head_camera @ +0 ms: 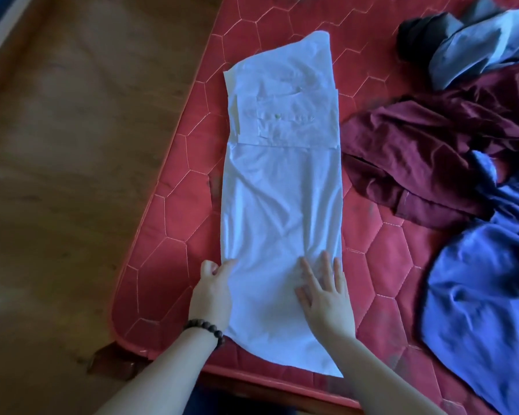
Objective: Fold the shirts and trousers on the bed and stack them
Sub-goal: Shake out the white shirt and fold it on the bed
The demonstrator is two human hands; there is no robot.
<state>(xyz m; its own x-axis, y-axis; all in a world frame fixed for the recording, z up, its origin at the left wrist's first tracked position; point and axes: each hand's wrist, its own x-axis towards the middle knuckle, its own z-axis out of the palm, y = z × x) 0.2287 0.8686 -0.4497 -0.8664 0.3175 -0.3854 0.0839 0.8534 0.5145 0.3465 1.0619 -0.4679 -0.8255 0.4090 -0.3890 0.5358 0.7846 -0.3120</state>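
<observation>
We see a white shirt (282, 205) laid out flat on the red mattress (174, 229), folded lengthwise into a long narrow strip that runs away from us, its near end close to the mattress edge and its far end tapering to a point. A folded-in sleeve lies across the upper part of the strip.

Our left hand (215, 290) sits at the strip's left edge near the bottom. Its fingers are curled round that edge, with the thumb side bunched against the cloth; how much cloth it grips we cannot tell. A dark bead bracelet (206, 326) circles that wrist.

Our right hand (324, 290) lies on top of the shirt toward its right edge, fingers (327, 268) straight and slightly spread, palm pressing down on the cloth. It holds nothing. The two hands are apart, one at either side of the strip's near end.

To the right on the mattress, unfolded, lie a maroon garment (426, 169), a blue garment (486, 295) overlapping its near side, and farther back a grey garment (474, 46) with a dark piece beside it. Left of the mattress is a brown wooden floor (66, 175).
</observation>
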